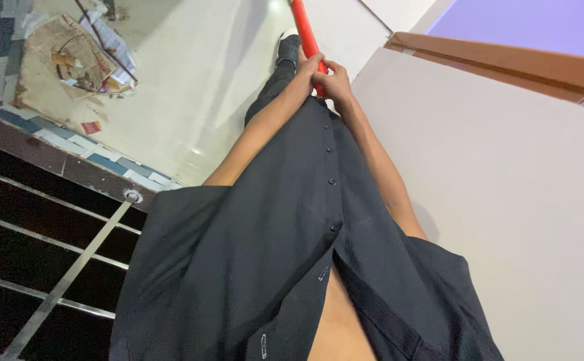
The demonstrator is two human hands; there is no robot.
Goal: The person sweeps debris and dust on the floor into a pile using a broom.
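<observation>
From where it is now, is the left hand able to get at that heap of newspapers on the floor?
Probably not: the left hand is wrapped on the red handle, and the newspaper heap lies well off across the floor.

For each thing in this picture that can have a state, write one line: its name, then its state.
red pole: gripped in both hands, slanting away over the floor
left hand: closed round the pole
right hand: closed round the pole, beside the left
black shirt: buttoned above, parted at the bottom
paper heap: loose on the floor

Bright even indoor light, glare patch on the glossy floor [195, 150], soft shadows, sharp focus, tilted wide-angle view
</observation>
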